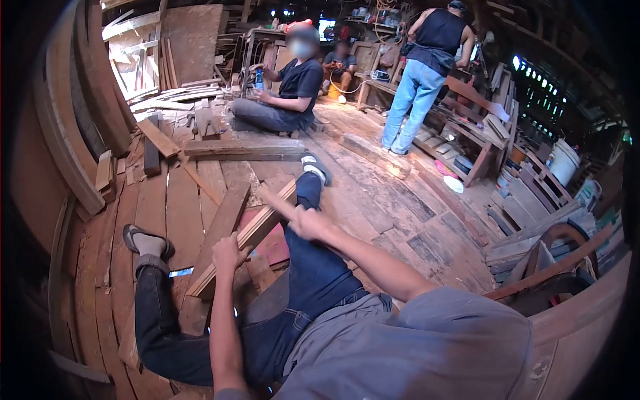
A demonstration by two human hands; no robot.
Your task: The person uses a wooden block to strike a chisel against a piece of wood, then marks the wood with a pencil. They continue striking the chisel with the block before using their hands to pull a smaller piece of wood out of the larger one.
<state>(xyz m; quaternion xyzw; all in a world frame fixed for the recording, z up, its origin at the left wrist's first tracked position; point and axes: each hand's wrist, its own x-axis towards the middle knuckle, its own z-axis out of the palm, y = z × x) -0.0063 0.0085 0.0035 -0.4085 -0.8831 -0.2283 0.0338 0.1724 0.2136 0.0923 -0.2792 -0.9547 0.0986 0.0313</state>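
Note:
A long wooden plank [263, 228] with a grooved edge slants between my legs. Its lower end comes toward me, and its far end rests by my shod right foot. My left hand [228, 255] is closed around it near that lower end. In my right hand [308, 223] is a short pale wooden stick [277, 203], gripped in a fist and slightly blurred. The stick points up and left, overlapping the plank's far part in this view. Beside the plank on the left lies a darker wooden beam [223, 220].
A thick timber [243, 149] lies across the floor ahead. Curved boards [63, 127] lean at left. One person [287, 93] sits on the floor, another [427, 60] stands at a bench [477, 133], and a third [340, 65] sits farther back. Scrap wood and a white bucket [564, 162] are at right.

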